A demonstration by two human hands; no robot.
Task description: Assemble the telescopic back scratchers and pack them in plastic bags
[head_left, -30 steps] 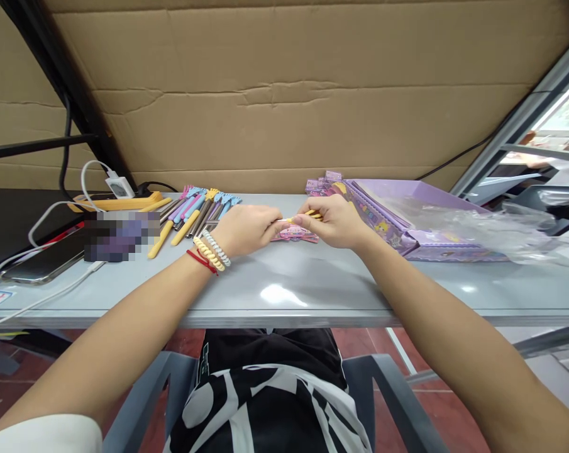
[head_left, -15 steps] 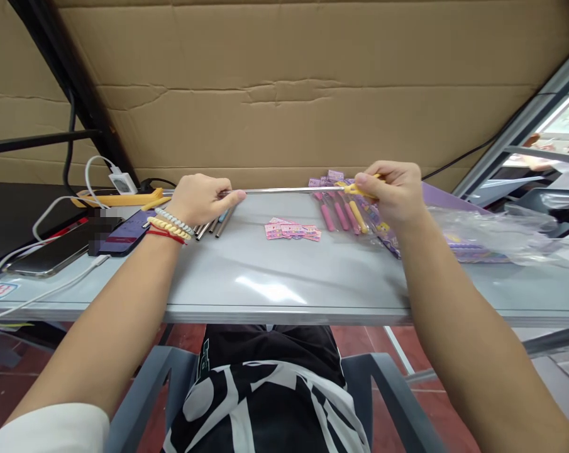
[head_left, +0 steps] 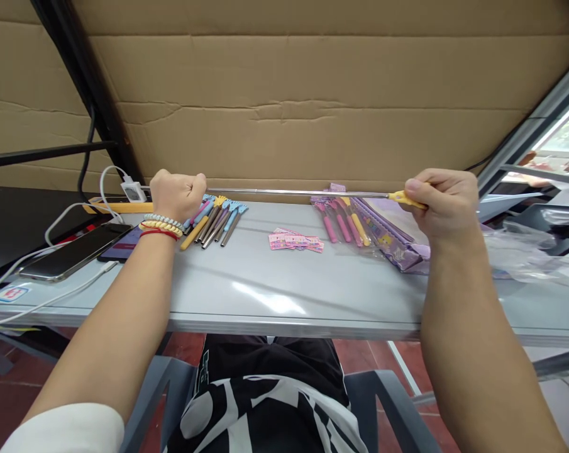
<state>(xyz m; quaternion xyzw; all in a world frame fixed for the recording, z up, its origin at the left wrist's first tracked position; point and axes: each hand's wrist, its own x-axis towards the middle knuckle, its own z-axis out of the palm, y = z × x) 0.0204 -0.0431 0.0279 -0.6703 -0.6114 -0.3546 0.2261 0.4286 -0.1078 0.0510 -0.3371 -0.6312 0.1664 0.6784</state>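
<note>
A telescoping back scratcher (head_left: 293, 191) is stretched out level above the back of the table, its thin metal rod between my two hands. My left hand (head_left: 178, 194) is a fist around its left end, hiding the handle. At the other end, my right hand (head_left: 447, 198) pinches the yellow claw-shaped head. Beside my left wrist lies a pile of collapsed back scratchers (head_left: 215, 220) with blue and yellow heads. Several pink- and yellow-handled ones (head_left: 343, 223) lie in clear wrapping, left of my right hand. Small pink printed cards (head_left: 293, 240) are stacked loosely between the two groups.
A purple printed package (head_left: 392, 242) and crumpled clear plastic (head_left: 524, 251) are on the right. At left lie a black phone (head_left: 74, 251), white cables and a charger (head_left: 132, 190). A cardboard sheet (head_left: 288, 75) walls the back; the table's front edge (head_left: 293, 326) is near my lap.
My hands have moved apart, right hand rightward and left hand leftward, and the rod between them is longer. The pile by my left hand now shows more fully.
</note>
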